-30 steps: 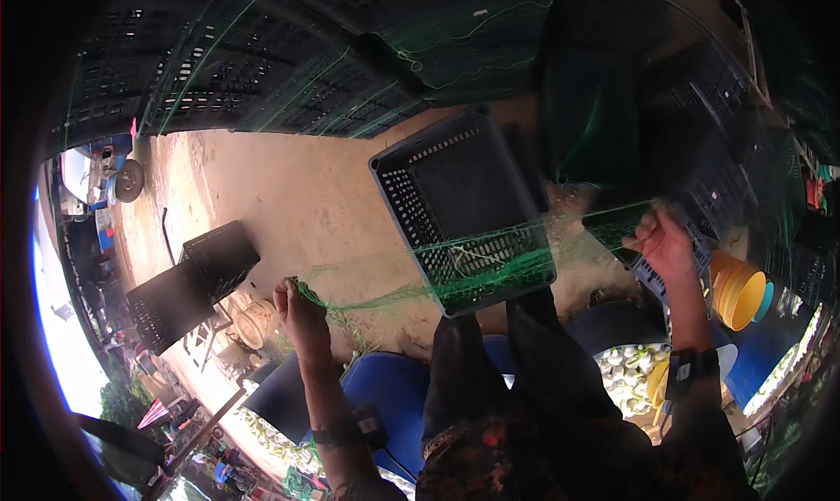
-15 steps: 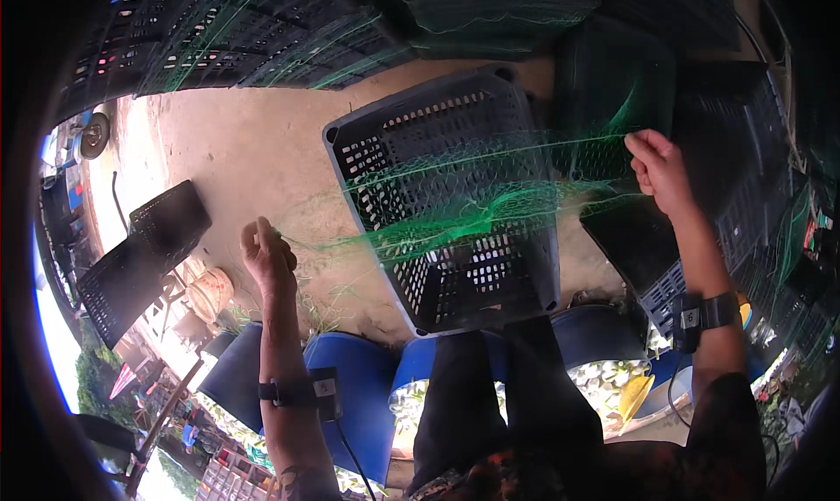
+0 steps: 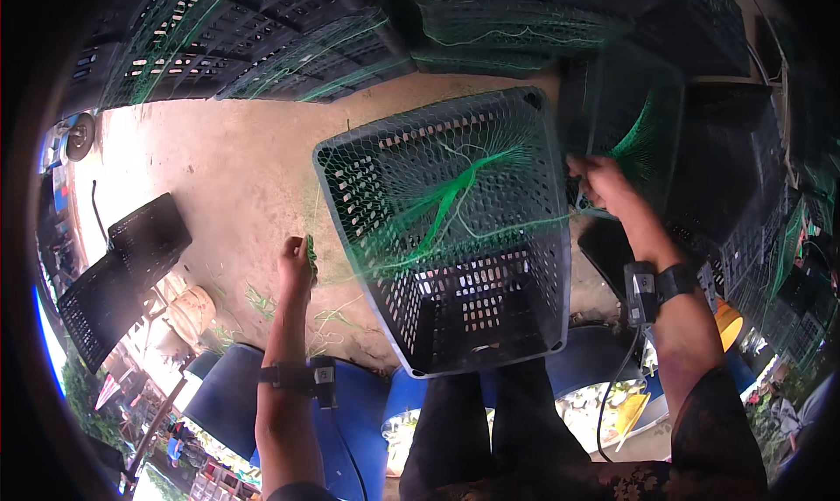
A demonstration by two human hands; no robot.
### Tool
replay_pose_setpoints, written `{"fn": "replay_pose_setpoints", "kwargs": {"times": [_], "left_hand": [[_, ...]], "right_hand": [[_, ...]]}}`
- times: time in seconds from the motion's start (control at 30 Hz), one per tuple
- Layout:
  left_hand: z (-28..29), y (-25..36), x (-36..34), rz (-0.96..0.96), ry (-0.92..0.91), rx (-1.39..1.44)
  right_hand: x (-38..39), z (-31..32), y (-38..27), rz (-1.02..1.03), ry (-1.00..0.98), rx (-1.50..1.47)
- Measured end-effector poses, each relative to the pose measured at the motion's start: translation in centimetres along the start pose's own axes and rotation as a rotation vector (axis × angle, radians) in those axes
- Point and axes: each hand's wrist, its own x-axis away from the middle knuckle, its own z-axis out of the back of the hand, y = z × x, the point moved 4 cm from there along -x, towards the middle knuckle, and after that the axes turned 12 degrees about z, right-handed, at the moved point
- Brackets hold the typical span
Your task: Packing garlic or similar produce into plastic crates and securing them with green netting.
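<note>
A black slatted plastic crate [image 3: 472, 352] stands open-topped on the ground before my legs. Green netting [image 3: 464, 186] is drawn across the far part of its mouth, gathered into a bunch near the middle, while the near part stays uncovered. My left hand [image 3: 298, 260] is closed on a fold of the netting, just left of the crate's rim. Beyond the right rim, my right hand [image 3: 598, 184] is closed too, at the netting's right edge, where a pale cord runs over the crate. The fingertips there are partly blurred.
Stacked black crates draped with netting [image 3: 306, 46] line the far side. More dark crates [image 3: 726, 160] stand at the right. Blue barrels [image 3: 350, 413] holding pale green-white pieces sit close by my legs. A black chair-like object [image 3: 149, 238] stands on the left.
The netting has come down from stretched above the crate to lie over its far part. My left hand has moved right and slightly nearer; my right hand has moved left and nearer.
</note>
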Motion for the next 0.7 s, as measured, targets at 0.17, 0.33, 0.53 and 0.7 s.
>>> {"fn": "replay_pose_setpoints", "kwargs": {"times": [0.17,0.33,0.53,0.7], "left_hand": [[-1.9,-7.8,16.3,0.292,-0.772,0.22],[-1.0,-10.4,22.1,0.261,-0.572,0.475],[0.1,-11.9,25.0,0.534,-0.786,1.038],[-1.4,-19.8,22.7,0.505,-0.534,0.533]], "right_hand": [[10.1,0.6,6.2,-0.066,-0.284,-0.442],[16.1,-1.0,2.5,0.157,-0.251,-1.162],[22.4,-7.1,7.0,-0.062,-0.591,-1.047],[23.9,-10.3,6.3,0.068,-0.298,-1.252]]}}
